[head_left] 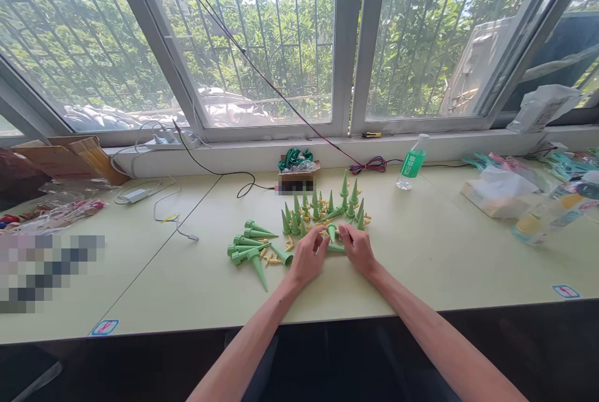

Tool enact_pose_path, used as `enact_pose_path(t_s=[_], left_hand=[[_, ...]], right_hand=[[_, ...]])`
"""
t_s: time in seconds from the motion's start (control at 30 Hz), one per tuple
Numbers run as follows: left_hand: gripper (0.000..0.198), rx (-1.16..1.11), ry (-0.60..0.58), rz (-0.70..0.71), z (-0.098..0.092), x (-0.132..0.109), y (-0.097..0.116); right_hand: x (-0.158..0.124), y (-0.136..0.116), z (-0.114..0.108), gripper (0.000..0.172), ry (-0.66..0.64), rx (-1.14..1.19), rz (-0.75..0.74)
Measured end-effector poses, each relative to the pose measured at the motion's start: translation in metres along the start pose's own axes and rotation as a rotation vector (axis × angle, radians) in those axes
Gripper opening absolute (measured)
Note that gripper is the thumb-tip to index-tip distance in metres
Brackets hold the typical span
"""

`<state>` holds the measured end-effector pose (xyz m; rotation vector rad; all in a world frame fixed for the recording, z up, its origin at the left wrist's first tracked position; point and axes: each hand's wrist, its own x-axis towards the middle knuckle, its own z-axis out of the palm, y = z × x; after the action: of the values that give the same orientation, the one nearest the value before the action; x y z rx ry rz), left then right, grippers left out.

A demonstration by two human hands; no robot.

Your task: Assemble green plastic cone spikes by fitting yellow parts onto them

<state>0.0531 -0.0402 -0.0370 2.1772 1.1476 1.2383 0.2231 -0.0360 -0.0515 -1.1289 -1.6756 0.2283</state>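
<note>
A green plastic watering spike with a ribbed cap hangs tip down between my hands, above the table. My left hand is closed, its thumb and fingertips pinching the spike's left side. On the other side, my right hand is closed with its fingertips at a small yellow piece by the spike's cap. Another green cone lies under my hands, partly hidden. Behind them several green spikes stand upright among small yellow pieces. More green spikes lie in a loose pile to the left.
A small cardboard box holding green and clear plastic stands by the window. To its right are coiled red and black wires and a green-labelled bottle. A tissue box and more bottles stand far right; cables lie left.
</note>
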Motion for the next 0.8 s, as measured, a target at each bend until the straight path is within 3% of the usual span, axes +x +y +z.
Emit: enact_pose_path(t_s=[0.3, 0.53, 0.8], left_hand=[[0.033, -0.063, 0.018, -0.089, -0.0027, 0.0005, 0.0019], [0.038, -0.080, -0.053, -0.035, -0.0045, 0.0016, 0.0039], [0.034, -0.083, -0.043, -0.033, -0.0039, 0.0005, 0.0011]], right_hand=[[-0.0007, -0.0056, -0.0039, 0.040, -0.084, 0.058, -0.046], [-0.0006, -0.0067, -0.0048, 0.038, -0.116, 0.081, -0.054], [-0.0009, -0.0030, -0.0027, 0.034, -0.141, 0.079, -0.058]])
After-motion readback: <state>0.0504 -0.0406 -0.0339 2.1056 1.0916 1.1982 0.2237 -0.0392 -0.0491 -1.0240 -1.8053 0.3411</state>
